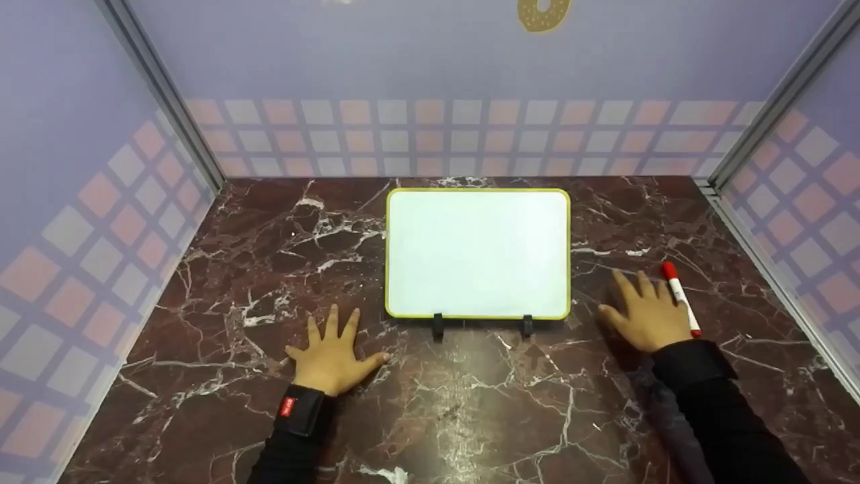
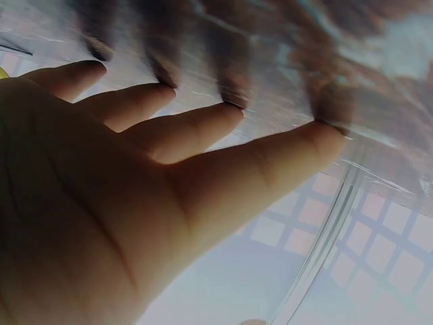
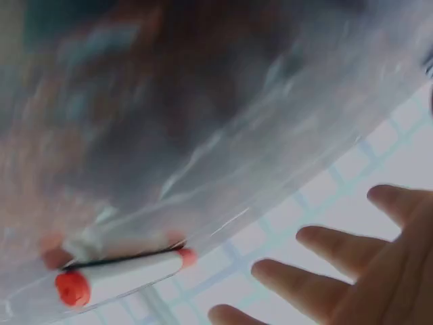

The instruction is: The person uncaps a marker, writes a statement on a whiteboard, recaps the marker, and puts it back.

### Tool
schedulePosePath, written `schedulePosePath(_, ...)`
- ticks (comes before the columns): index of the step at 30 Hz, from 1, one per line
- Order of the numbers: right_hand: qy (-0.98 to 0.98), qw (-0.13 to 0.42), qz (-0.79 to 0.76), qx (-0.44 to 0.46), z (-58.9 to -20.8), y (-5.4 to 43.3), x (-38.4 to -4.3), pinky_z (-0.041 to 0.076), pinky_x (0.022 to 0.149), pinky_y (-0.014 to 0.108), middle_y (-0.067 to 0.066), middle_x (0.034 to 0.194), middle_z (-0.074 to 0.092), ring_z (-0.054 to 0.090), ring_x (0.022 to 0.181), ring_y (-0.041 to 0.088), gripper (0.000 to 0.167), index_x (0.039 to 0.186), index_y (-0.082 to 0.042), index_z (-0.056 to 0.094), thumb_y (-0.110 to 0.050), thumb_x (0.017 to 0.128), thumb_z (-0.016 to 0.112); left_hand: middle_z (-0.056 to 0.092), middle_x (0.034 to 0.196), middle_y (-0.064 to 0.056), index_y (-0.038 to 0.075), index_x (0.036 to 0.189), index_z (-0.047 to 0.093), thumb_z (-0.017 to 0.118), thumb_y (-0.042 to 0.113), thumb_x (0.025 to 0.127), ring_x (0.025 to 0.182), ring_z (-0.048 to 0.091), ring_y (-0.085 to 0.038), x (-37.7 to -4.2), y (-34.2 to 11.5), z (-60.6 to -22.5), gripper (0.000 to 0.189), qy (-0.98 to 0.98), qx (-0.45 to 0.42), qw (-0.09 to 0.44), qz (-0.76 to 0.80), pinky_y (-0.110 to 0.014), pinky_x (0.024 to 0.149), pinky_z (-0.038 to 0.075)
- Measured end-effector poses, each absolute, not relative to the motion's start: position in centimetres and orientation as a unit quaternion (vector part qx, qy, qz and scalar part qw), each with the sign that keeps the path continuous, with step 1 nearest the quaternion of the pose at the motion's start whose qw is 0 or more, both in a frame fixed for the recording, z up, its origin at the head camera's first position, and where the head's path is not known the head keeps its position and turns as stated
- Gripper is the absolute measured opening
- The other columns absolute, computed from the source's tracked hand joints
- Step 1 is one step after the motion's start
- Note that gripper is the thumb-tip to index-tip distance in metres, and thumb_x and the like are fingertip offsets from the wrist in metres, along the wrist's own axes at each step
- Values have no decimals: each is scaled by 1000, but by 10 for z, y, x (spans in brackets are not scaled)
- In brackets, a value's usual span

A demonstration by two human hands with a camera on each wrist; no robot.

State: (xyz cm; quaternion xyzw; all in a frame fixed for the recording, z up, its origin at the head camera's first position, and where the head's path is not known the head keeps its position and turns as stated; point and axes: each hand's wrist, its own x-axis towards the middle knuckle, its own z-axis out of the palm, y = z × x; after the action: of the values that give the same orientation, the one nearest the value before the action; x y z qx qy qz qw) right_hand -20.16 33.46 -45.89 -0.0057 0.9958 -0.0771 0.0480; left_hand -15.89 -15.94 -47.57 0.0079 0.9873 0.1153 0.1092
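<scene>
A whiteboard (image 1: 478, 253) with a yellow rim stands on two small black feet (image 1: 438, 327) at the middle of the table. To its left, my left hand (image 1: 330, 359) lies spread, its fingertips (image 2: 331, 135) at the glossy tabletop in the left wrist view. On the board's other side my right hand (image 1: 648, 316) is spread with straight fingers and holds nothing. Just beyond its outer edge lies a red-capped white marker (image 1: 680, 299), which the right wrist view shows on the tabletop, the marker (image 3: 128, 276) apart from the fingers.
Dark red, white-veined marble covers the table (image 1: 457, 417). Behind it rises a lilac wall (image 1: 336, 60) with a band of pink and white squares. Similar panels close off the left and right sides, joined by grey metal posts (image 1: 168, 94).
</scene>
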Motion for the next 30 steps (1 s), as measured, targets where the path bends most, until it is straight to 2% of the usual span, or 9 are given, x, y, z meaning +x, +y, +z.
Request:
schedulePosePath(5, 995, 38, -93, 27, -456, 356, -205, 23, 96, 82, 37, 154, 18, 17, 133, 67, 79, 157, -12, 17, -53, 97, 47, 8, 164, -20, 22, 158, 21, 51, 76, 83, 144, 6, -58, -156, -160, -478, 97, 987, 8, 111, 116, -89, 92, 17)
schedulePosePath(12, 990, 48, -108, 71, -463, 378, -208, 38, 87, 76, 41, 146, 27, 35, 121, 66, 79, 156, -3, 16, -47, 97, 47, 9, 163, -22, 21, 158, 19, 51, 75, 83, 143, 4, -60, -154, -165, -478, 98, 987, 6, 111, 117, -90, 91, 15)
schedulePosePath(21, 986, 39, -112, 120, -468, 400, -209, 45, 81, 69, 44, 128, 42, 47, 107, 63, 70, 148, 10, 27, -33, 96, 50, 11, 163, -23, 20, 157, 22, 52, 75, 84, 142, 6, -61, -153, -164, -478, 96, 987, 12, 103, 122, -90, 89, 17)
schedulePosePath(24, 985, 33, -113, 129, -466, 405, -209, 47, 72, 64, 41, 112, 49, 52, 97, 60, 56, 134, 12, 43, -29, 96, 51, 11, 163, -23, 20, 157, 22, 52, 74, 84, 142, 7, -61, -155, -162, -479, 96, 987, 14, 98, 124, -90, 89, 18)
schedulePosePath(27, 984, 28, -114, 133, -465, 409, -209, 46, 60, 56, 35, 96, 51, 55, 83, 53, 42, 111, 13, 56, -26, 96, 50, 10, 163, -23, 20, 157, 22, 52, 74, 84, 142, 6, -60, -158, -161, -479, 96, 987, 17, 96, 125, -90, 89, 18)
schedulePosePath(30, 984, 26, -112, 138, -463, 410, -209, 44, 54, 50, 32, 91, 50, 55, 74, 48, 35, 96, 10, 61, -24, 95, 49, 10, 163, -22, 20, 157, 22, 52, 74, 83, 142, 7, -60, -160, -161, -479, 96, 988, 18, 94, 124, -90, 90, 18)
